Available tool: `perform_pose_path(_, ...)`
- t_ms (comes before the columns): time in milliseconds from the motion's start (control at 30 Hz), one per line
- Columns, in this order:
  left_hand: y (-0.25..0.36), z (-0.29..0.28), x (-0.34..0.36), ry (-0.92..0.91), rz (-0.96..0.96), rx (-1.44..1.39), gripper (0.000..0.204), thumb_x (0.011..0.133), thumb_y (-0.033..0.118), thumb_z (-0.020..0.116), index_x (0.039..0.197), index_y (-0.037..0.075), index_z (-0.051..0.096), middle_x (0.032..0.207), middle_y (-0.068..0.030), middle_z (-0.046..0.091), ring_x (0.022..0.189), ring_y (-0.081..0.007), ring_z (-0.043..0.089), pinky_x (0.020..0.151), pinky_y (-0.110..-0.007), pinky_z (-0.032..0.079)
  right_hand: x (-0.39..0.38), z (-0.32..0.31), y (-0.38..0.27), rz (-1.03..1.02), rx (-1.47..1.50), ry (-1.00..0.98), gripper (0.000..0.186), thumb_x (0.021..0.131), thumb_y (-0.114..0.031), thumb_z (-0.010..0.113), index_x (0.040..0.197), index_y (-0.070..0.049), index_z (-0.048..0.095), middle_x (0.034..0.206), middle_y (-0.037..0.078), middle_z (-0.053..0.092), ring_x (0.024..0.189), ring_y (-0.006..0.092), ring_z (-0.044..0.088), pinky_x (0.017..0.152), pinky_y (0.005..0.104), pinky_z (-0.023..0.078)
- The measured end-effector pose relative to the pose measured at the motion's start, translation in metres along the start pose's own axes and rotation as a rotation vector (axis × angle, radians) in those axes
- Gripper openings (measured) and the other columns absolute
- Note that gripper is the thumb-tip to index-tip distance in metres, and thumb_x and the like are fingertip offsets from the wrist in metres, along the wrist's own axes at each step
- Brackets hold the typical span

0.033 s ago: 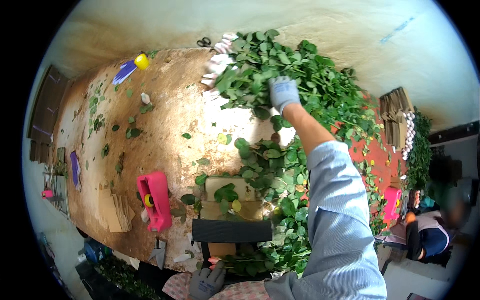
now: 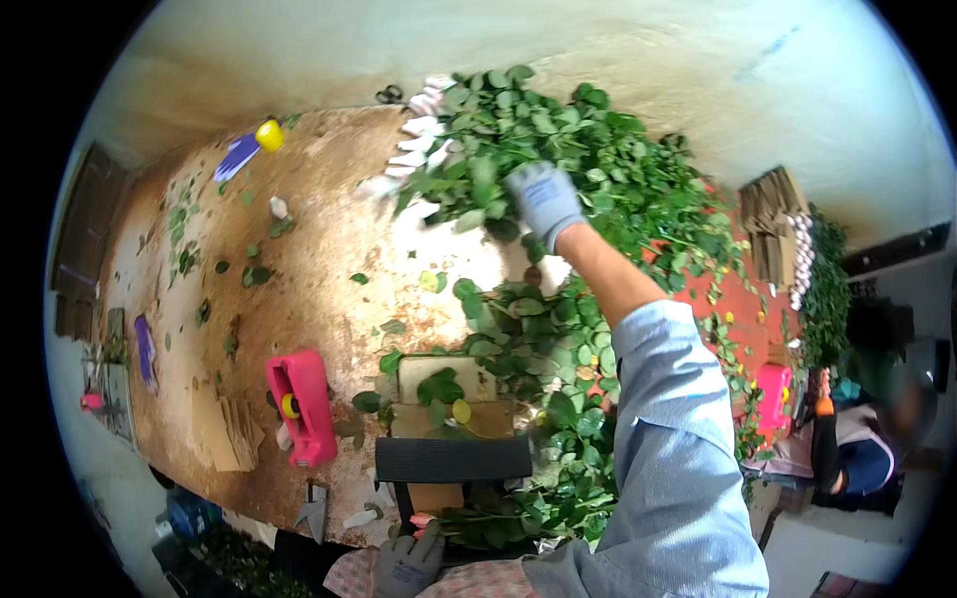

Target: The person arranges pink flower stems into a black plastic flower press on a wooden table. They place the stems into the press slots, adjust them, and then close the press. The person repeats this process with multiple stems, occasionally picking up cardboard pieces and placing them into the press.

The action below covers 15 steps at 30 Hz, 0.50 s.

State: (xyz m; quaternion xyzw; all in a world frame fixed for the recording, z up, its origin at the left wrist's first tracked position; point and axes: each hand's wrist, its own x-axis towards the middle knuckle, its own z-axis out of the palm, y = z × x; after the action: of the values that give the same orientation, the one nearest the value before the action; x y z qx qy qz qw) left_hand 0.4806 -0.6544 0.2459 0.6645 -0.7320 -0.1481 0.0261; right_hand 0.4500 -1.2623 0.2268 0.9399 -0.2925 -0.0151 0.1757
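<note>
My right hand (image 2: 547,202), in a grey glove, reaches into a heap of leafy green rose stems (image 2: 598,149) at the far side of the table. Its fingers are closed round a stem, partly covered by leaves. A white-wrapped bud (image 2: 379,187), blurred, sticks out to its left, apart from the row of white-wrapped buds (image 2: 414,145) behind. Near the front edge, my gloved left hand (image 2: 409,563) has bent fingers closed at a pink rose (image 2: 423,522). That rose's leafy stems (image 2: 483,528) run to the right, in front of a black-edged stand (image 2: 454,459).
A pink tape dispenser (image 2: 302,409), cardboard pieces (image 2: 229,429) and a grey-bladed tool (image 2: 312,513) lie at the left front. Purple gloves (image 2: 237,157), a yellow tape roll (image 2: 269,136) and black scissors (image 2: 390,95) lie farther back. A co-worker (image 2: 862,448) is at the right.
My right hand has moved slightly left, and the blurred white-wrapped bud now lies farther left, out of the row. The whole view has shifted a little. My left hand stays by the pink rose.
</note>
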Motion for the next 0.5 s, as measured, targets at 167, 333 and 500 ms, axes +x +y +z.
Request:
perform_pose_path(167,-0.004,0.015,-0.009,-0.268,0.02,0.037,0.056,0.085,0.032,0.07,0.137,0.016,0.057,0.15,-0.0127,0.047,0.112,-0.0261,0.06,0.091,-0.047,0.048,-0.104,-0.132,-0.047,-0.45,0.128,0.31,0.018,0.083,-0.02,0.064,0.098,-0.011,0.064,0.083,0.005,0.06,0.074,0.0193,0.059,0.064,0.0354,0.048)
perform_pose_path(333,0.004,-0.022,0.011,0.0,0.042,-0.003,0.039,0.079,0.02,0.067,0.118,0.017,0.071,0.134,-0.0015,0.062,0.091,-0.0261,0.059,0.073,-0.045,0.047,-0.211,-0.218,-0.08,-0.565,0.055,0.434,0.016,0.083,-0.02,0.061,0.095,-0.01,0.065,0.079,0.002,0.054,0.073,0.0178,0.055,0.055,0.0317,0.043)
perform_pose_path(500,0.011,-0.027,0.004,0.05,-0.037,-0.167,0.035,0.08,0.015,0.062,0.113,0.011,0.07,0.13,-0.0045,0.063,0.099,-0.0283,0.058,0.081,-0.046,0.048,-0.284,-0.245,-0.078,-0.488,0.172,0.143,0.02,0.083,-0.022,0.059,0.099,-0.011,0.063,0.092,0.006,0.059,0.081,0.0214,0.058,0.068,0.0359,0.047)
